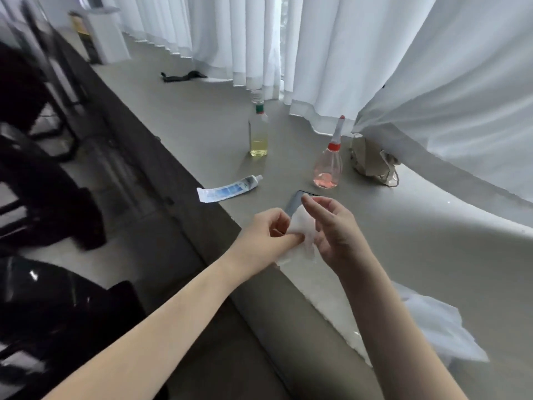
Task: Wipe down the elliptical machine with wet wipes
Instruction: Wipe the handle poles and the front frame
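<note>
A white wet wipe (302,226) hangs between my two hands above the grey ledge (403,255). My left hand (268,235) pinches its lower left part with thumb and curled fingers. My right hand (331,226) holds its upper right part, with the fingertips pinching the top corner. The black frame of the elliptical machine (43,197) fills the left side of the view, blurred and dark, well apart from both hands.
On the ledge stand a bottle of yellow liquid (258,131) and a red-capped bottle of pink liquid (328,166). A toothpaste tube (227,189), a dark phone (294,204), a crumpled brown bag (372,160) and white wipe packaging (438,327) lie nearby. White curtains (375,53) hang behind.
</note>
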